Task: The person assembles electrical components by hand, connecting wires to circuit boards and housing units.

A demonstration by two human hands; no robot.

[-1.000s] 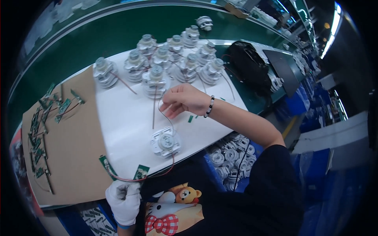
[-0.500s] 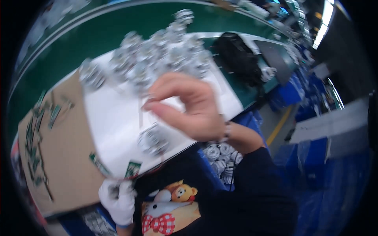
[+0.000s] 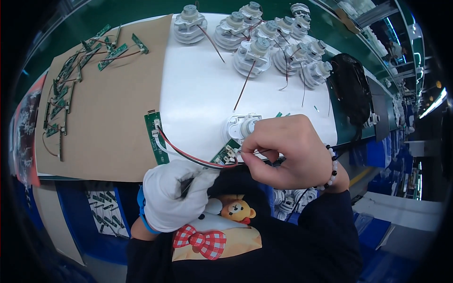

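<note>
My left hand (image 3: 175,195), in a white glove with a blue band at the wrist, is closed on the lower end of a small green circuit board (image 3: 221,156). Red and black wires (image 3: 186,155) link that board to a longer green circuit board (image 3: 151,134) lying across the cardboard's edge. At the small board's white connectors, my bare right hand (image 3: 288,151) pinches the end of a thin wire (image 3: 262,151); the fingertips hide the wire's tip. Just behind them sits a white round motor-like unit (image 3: 236,126), partly covered by my right hand.
Several similar white units (image 3: 252,60) with trailing wires stand at the back of the white sheet (image 3: 198,94). Wired circuit boards (image 3: 61,101) lie on the brown cardboard (image 3: 120,104) at left. A black bag (image 3: 350,87) rests at right. Below the table edge, a bin holds white parts (image 3: 285,200).
My right hand has come down from above the white sheet to the small board. My left hand now holds that board up near the right fingers. The whole view has shifted and turned.
</note>
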